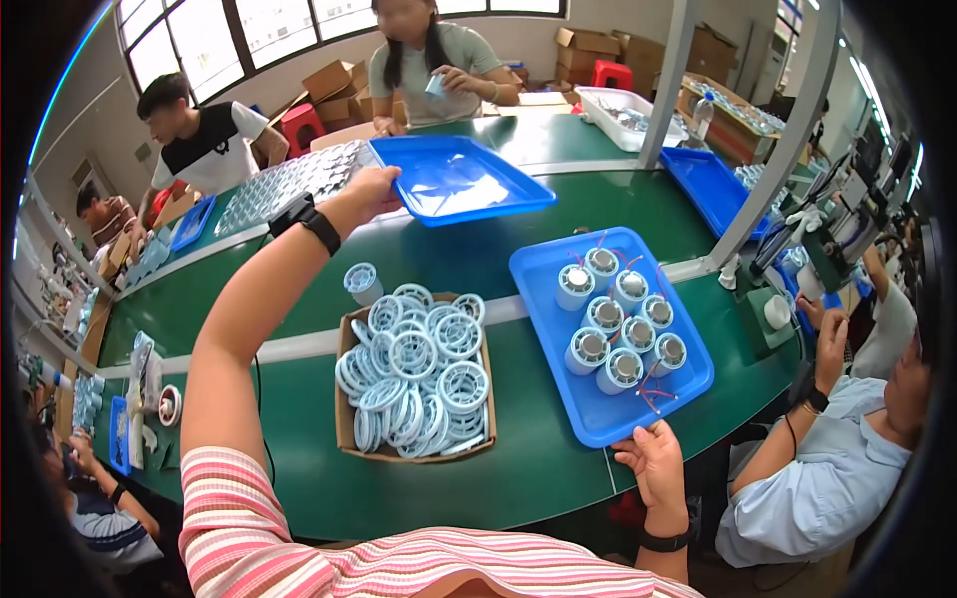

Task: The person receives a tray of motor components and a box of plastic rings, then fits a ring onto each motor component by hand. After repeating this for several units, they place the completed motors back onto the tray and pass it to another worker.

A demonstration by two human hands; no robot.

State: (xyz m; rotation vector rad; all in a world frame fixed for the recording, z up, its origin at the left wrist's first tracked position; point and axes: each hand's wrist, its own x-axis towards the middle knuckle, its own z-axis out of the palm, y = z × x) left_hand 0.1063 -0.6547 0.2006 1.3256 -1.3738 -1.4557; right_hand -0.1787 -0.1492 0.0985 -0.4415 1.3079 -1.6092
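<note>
My left hand, arm stretched forward, grips the left rim of a blue plastic tray. That tray is raised over the far part of the table, with only glare showing on its floor. At the right, my right hand has its fingers curled at the near rim of a second blue tray. Several light-blue cylindrical motor housings with silver discs on top and red wires stand in it. Between my arms sits a cardboard box full of light-blue plastic rings. One light-blue cylindrical housing stands behind the box.
A green table with pale strips curves around me, and metal posts rise from it. Across it a person holds a light-blue part. Another person sits close on my right. Silver parts lie far left; a white bin stands behind.
</note>
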